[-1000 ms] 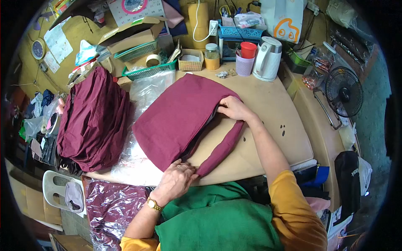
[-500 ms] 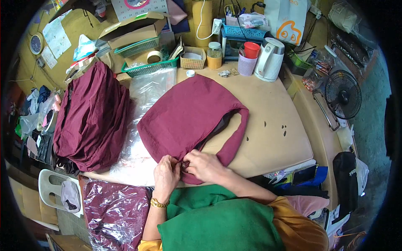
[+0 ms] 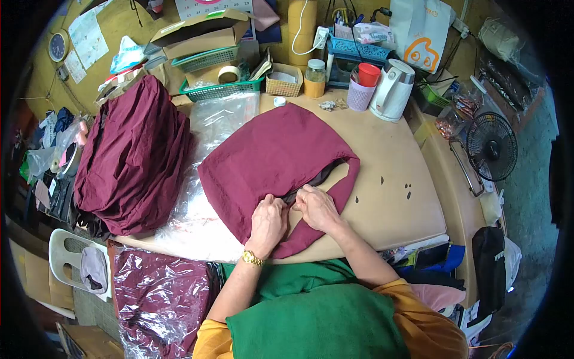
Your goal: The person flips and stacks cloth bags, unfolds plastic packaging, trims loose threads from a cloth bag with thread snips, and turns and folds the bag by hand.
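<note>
A maroon fabric shoulder bag (image 3: 269,149) lies flat on the tan tabletop, its wide strap curving round on the right and near side. My left hand (image 3: 268,222), with a gold watch at the wrist, is closed on the edge of the bag's opening. Just to the right, my right hand (image 3: 317,208) pinches the same edge, where the dark lining shows. Both sets of fingertips are partly hidden by the knuckles and cloth.
A heap of maroon bags (image 3: 134,161) stands on the left beside clear plastic sheets (image 3: 221,131). Baskets, a jar (image 3: 314,79), a cup and a white kettle (image 3: 391,90) line the back. A fan (image 3: 492,146) stands right; plastic-wrapped maroon goods (image 3: 161,299) lie near left.
Both hands have moved up and away from the strap's near end to the bag's opening edge. My right hand has also shifted right, and the view has tilted slightly.
</note>
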Demonstrator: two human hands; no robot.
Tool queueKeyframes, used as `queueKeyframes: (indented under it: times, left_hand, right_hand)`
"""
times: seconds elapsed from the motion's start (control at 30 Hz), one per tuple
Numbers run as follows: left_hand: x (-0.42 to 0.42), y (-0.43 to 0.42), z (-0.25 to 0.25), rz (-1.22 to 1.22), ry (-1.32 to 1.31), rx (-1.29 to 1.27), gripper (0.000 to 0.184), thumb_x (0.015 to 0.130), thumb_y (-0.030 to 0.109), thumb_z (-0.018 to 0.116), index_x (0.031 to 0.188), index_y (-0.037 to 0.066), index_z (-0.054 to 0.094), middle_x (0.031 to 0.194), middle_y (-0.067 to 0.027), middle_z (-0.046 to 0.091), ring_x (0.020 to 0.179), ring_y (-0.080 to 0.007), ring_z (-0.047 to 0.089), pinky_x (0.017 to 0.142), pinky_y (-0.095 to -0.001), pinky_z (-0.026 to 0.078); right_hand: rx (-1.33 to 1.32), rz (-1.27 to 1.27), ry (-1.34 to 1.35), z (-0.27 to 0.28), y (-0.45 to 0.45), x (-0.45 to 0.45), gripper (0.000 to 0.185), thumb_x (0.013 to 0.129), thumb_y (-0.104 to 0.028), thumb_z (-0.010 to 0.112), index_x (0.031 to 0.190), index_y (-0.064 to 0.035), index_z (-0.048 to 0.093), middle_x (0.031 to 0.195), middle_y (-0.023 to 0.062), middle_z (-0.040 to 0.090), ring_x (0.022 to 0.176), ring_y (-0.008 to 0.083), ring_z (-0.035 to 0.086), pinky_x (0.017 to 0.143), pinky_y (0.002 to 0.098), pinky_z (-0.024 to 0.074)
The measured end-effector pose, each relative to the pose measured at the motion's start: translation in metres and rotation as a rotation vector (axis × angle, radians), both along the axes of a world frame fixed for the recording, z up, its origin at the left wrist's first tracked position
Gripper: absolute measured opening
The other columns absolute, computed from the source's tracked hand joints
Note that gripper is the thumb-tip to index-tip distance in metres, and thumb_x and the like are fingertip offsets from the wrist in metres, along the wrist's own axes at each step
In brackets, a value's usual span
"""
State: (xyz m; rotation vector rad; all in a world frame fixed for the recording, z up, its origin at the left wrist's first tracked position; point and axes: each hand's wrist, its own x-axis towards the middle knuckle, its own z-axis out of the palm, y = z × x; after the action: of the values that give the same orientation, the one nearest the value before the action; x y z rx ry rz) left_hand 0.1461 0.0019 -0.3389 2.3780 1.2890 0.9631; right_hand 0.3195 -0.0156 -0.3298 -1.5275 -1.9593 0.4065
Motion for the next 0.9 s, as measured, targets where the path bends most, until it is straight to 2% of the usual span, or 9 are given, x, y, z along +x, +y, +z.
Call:
queueKeyframes:
  times: [0.03, 0.1, 0.3, 0.43, 0.5, 0.57, 0.7, 0.77, 0.9]
  left_hand:
    - [-0.002, 0.001, 0.000, 0.005, 0.000, 0.000, 0.008, 0.082, 0.007, 0.067, 0.085, 0.000, 0.067, 0.082, -0.0174, 0.061, 0.076, -0.0365, 0.063, 0.069, -0.0435, 0.051]
    - [-0.006, 0.005, 0.002, 0.015, -0.093, -0.104, 0.010, 0.083, 0.009, 0.066, 0.085, -0.001, 0.067, 0.082, -0.0199, 0.064, 0.077, -0.0381, 0.064, 0.069, -0.0443, 0.051]
    - [-0.021, 0.021, 0.014, -0.055, -0.100, -0.386, 0.012, 0.090, 0.011, 0.058, 0.088, 0.000, 0.062, 0.083, -0.0216, 0.066, 0.081, -0.0370, 0.066, 0.068, -0.0429, 0.050]
    - [-0.026, 0.027, 0.016, -0.125, -0.136, -0.599, 0.015, 0.092, 0.015, 0.059, 0.091, 0.000, 0.063, 0.083, -0.0186, 0.067, 0.081, -0.0325, 0.066, 0.071, -0.0397, 0.049]
    - [-0.026, 0.028, 0.012, -0.150, -0.146, -0.607, 0.017, 0.092, 0.017, 0.060, 0.092, 0.000, 0.063, 0.082, -0.0177, 0.067, 0.080, -0.0310, 0.066, 0.072, -0.0390, 0.049]
    - [-0.026, 0.029, 0.007, -0.163, -0.170, -0.606, 0.023, 0.096, 0.022, 0.060, 0.093, 0.000, 0.063, 0.074, -0.0080, 0.063, 0.069, -0.0152, 0.057, 0.065, -0.0322, 0.046]
    - [-0.029, 0.032, 0.003, -0.175, -0.225, -0.682, 0.021, 0.096, 0.020, 0.061, 0.093, 0.000, 0.064, 0.072, -0.0047, 0.061, 0.068, -0.0117, 0.054, 0.064, -0.0304, 0.045]
    - [-0.029, 0.032, 0.005, -0.171, -0.191, -0.688, 0.018, 0.093, 0.018, 0.059, 0.093, 0.000, 0.064, 0.076, -0.0121, 0.063, 0.072, -0.0201, 0.060, 0.070, -0.0345, 0.047]
    - [-0.030, 0.029, 0.008, -0.176, -0.216, -0.711, 0.017, 0.093, 0.017, 0.060, 0.092, 0.000, 0.063, 0.075, -0.0103, 0.063, 0.071, -0.0172, 0.058, 0.069, -0.0331, 0.047]
  right_hand:
    - [0.000, 0.005, 0.000, -0.003, 0.002, 0.001, 0.010, 0.084, -0.005, 0.061, 0.078, -0.0006, 0.055, 0.085, 0.0186, 0.057, 0.081, 0.0375, 0.059, 0.071, 0.0487, 0.0460]
    - [0.003, 0.119, 0.336, -0.009, 0.008, 0.004, 0.008, 0.084, -0.001, 0.058, 0.078, -0.0002, 0.053, 0.082, 0.0186, 0.055, 0.080, 0.0385, 0.057, 0.070, 0.0467, 0.0452]
    - [0.156, 0.096, 0.365, -0.004, 0.011, -0.026, 0.005, 0.087, -0.001, 0.055, 0.084, -0.0005, 0.051, 0.079, 0.0160, 0.053, 0.075, 0.0356, 0.056, 0.068, 0.0428, 0.0453]
    - [-0.076, 0.045, 0.565, -0.009, 0.016, -0.024, 0.007, 0.088, -0.001, 0.054, 0.085, -0.0013, 0.048, 0.077, 0.0173, 0.052, 0.072, 0.0374, 0.057, 0.064, 0.0421, 0.0466]
    - [-0.046, 0.041, 0.532, -0.011, 0.014, -0.025, 0.006, 0.089, 0.000, 0.051, 0.085, -0.0010, 0.048, 0.075, 0.0177, 0.053, 0.070, 0.0364, 0.058, 0.061, 0.0413, 0.0468]
    - [0.260, 0.063, 0.350, -0.008, 0.010, -0.028, 0.007, 0.090, 0.001, 0.050, 0.085, -0.0005, 0.047, 0.074, 0.0175, 0.054, 0.068, 0.0328, 0.059, 0.061, 0.0401, 0.0472]
    - [0.451, 0.089, 0.261, -0.011, 0.006, -0.031, 0.009, 0.092, 0.001, 0.049, 0.083, -0.0010, 0.047, 0.072, 0.0182, 0.054, 0.065, 0.0330, 0.058, 0.061, 0.0402, 0.0466]
    - [0.230, 0.062, 0.439, -0.013, 0.005, -0.030, 0.013, 0.094, 0.000, 0.050, 0.082, -0.0029, 0.047, 0.069, 0.0121, 0.053, 0.060, 0.0252, 0.055, 0.057, 0.0368, 0.0457]
    - [-0.112, 0.051, 0.776, -0.024, 0.014, -0.021, 0.016, 0.097, -0.003, 0.051, 0.081, -0.0062, 0.047, 0.069, 0.0026, 0.052, 0.057, 0.0115, 0.050, 0.053, 0.0282, 0.0427]
